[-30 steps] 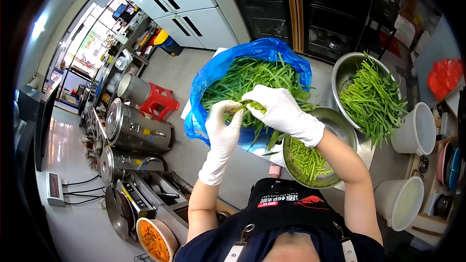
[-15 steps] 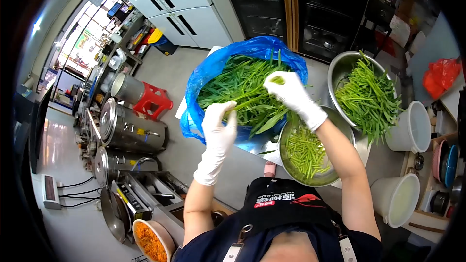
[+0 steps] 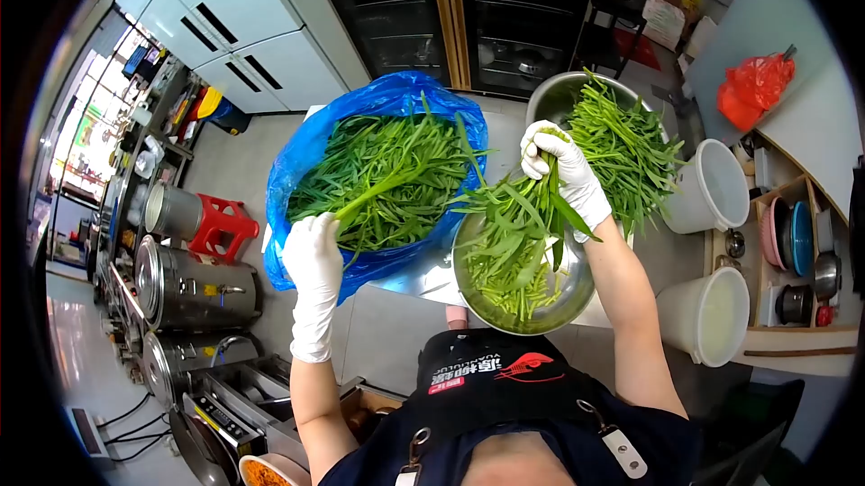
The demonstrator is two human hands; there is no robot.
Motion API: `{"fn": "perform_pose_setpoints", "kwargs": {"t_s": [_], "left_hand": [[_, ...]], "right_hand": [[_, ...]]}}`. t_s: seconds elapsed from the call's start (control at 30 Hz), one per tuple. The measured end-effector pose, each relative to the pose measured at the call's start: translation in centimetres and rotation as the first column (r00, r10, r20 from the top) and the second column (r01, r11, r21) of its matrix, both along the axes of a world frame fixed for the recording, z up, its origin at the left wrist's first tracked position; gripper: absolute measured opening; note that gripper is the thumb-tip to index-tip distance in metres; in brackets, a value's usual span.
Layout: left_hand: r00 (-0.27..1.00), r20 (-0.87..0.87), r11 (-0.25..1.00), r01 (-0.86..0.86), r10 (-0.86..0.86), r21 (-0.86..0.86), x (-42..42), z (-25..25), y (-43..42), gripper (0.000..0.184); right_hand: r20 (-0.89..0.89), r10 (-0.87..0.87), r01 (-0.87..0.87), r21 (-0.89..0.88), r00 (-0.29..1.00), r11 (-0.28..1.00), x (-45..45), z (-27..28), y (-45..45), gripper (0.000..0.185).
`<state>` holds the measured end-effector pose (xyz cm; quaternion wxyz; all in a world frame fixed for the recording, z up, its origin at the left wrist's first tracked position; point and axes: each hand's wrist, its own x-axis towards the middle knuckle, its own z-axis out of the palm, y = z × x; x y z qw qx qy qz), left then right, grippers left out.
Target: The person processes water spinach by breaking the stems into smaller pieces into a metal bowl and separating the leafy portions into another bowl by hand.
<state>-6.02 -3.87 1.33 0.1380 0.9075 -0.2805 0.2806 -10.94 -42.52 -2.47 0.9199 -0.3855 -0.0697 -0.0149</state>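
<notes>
My left hand (image 3: pixel 313 256), in a white glove, is closed around the end of a green stalk (image 3: pixel 383 184) at the near left of a blue plastic bag (image 3: pixel 286 181) full of leafy greens (image 3: pixel 405 148). My right hand (image 3: pixel 566 171), also gloved, grips a bunch of leafy greens (image 3: pixel 518 207) whose leaves hang over a steel bowl (image 3: pixel 577 292). Short cut stems (image 3: pixel 518 292) lie in that bowl. Behind my right hand, a second steel bowl (image 3: pixel 550 94) holds a heap of long greens (image 3: pixel 617 139).
White buckets (image 3: pixel 712 315) stand at the right, beside shelves with pans (image 3: pixel 800 238). A red bag (image 3: pixel 755 90) hangs at the upper right. On the left are large steel pots (image 3: pixel 194 283) and a red stool (image 3: pixel 221 227). Dark cabinets (image 3: pixel 523 18) stand behind the table.
The view has turned toward the right. My right hand has moved from over the blue bag to beside the second bowl, now with a leafy bunch. My left hand now holds a stalk farther left.
</notes>
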Motion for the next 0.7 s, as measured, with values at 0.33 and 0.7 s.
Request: {"fn": "perform_pose_setpoints", "kwargs": {"t_s": [0.33,0.7], "left_hand": [[0.986,-0.165,0.844,-0.083,-0.007,-0.53,0.5,2.3,1.9,0.011],[0.918,-0.396,0.646,-0.305,0.005,-0.7,0.1,1.8,4.8,0.018]], "right_hand": [[0.116,0.034,-0.039,0.049,0.993,0.998,-0.8,-0.9,-2.7,0.014],[-0.004,-0.52,0.318,-0.787,0.854,0.528,1.5,-1.3,-1.9,0.009]]}}
